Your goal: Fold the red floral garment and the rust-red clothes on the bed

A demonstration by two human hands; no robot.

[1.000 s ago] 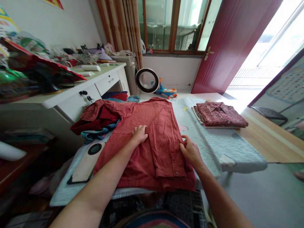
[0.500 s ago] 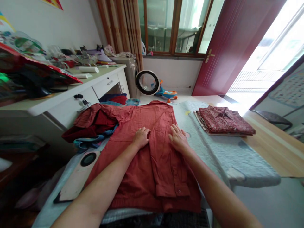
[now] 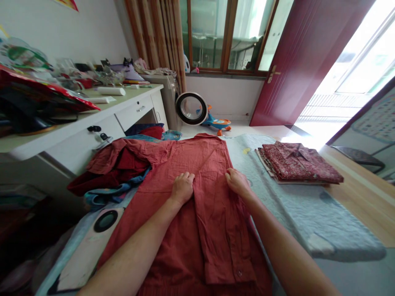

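Note:
A rust-red long-sleeved shirt lies spread out, its collar at the far end. One sleeve is folded over its body, the buttoned cuff near me. My left hand rests at the inner edge of that sleeve, fingers curled onto the cloth. At the shirt's right edge, my right hand has its fingers closed on the fabric. The other sleeve stretches left over a heap of dark red and blue clothes.
Under the shirt is a light blue padded cloth. Folded patterned clothes are stacked on the right. A cluttered white desk stands left. Further back are a round open washer door, a ride-on toy and a red door.
My right hand has gone from lying flat with stretched fingers to gripping the shirt's right edge. My left hand has stayed nearly in place. The view has shifted slightly.

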